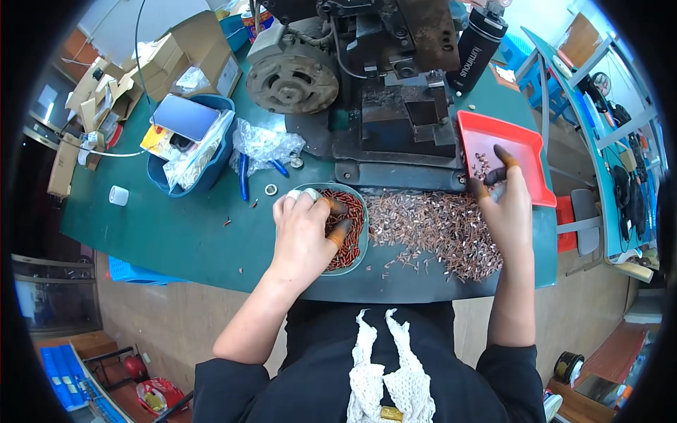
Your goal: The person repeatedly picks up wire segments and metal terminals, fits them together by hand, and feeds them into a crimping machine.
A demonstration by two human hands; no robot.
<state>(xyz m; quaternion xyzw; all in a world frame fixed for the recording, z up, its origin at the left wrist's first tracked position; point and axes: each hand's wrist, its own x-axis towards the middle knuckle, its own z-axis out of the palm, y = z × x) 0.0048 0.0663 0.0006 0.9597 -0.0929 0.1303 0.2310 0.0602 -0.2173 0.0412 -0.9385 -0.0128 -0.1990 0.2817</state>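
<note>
My left hand (302, 229) reaches into a green-rimmed bowl (365, 243) of small reddish-brown cylindrical pieces (347, 250). Its thumb and forefinger wear dark-tipped orange-brown covers and stand apart just over the pieces; white shows on other fingers. My right hand (509, 204) is at the near left part of a red tray (539, 166), fingers apart, with similar dark-tipped covers. A few small pieces (481, 166) lie in the tray beside its fingertips. Between the two hands spreads a wide heap of loose small brownish pieces (444, 229) on the green table.
A dark machine (391, 127) with a round flywheel (293, 81) stands behind the heap. A black bottle (479, 49) is at its right. Leftward are a filled blue bin (159, 173), clear plastic wrap (264, 144), blue-handled pliers (244, 176) and a white roll (118, 195).
</note>
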